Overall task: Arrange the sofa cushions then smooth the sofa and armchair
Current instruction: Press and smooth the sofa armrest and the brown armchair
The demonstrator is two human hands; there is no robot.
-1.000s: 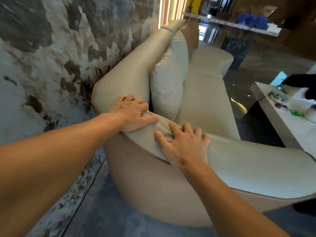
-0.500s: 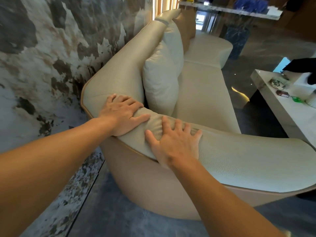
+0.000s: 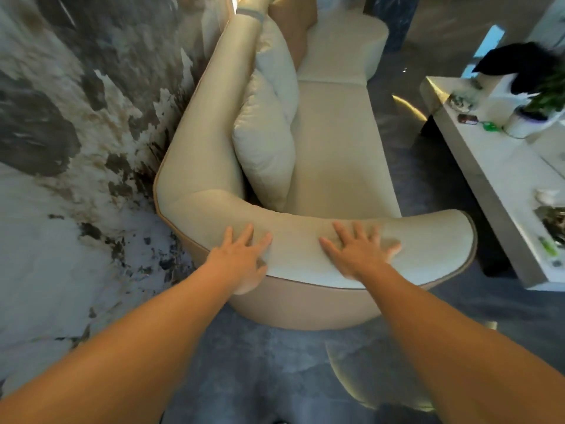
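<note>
A cream sofa (image 3: pixel 336 154) runs away from me along the marbled wall. Its curved near armrest (image 3: pixel 428 240) lies right below me. My left hand (image 3: pixel 241 258) lies flat on the armrest's left part, fingers spread, the palm hanging over the outer edge. My right hand (image 3: pixel 360 252) lies flat on top of the armrest to the right, fingers spread, slightly blurred. Two cream cushions stand on edge against the backrest: a near cushion (image 3: pixel 263 148) and a far cushion (image 3: pixel 278 65) behind it. A tan cushion (image 3: pixel 293 29) shows at the far end.
A marbled wall (image 3: pixel 76 133) runs close along the sofa's left side. A white low table (image 3: pixel 495 179) stands to the right with a potted plant (image 3: pixel 535 108), a black object and small items on it. Grey carpet (image 3: pixel 275 362) lies under me.
Both hands have slid rightward along the armrest and now lie flat with fingers spread, farther apart. The view has tipped down and pulled back.
</note>
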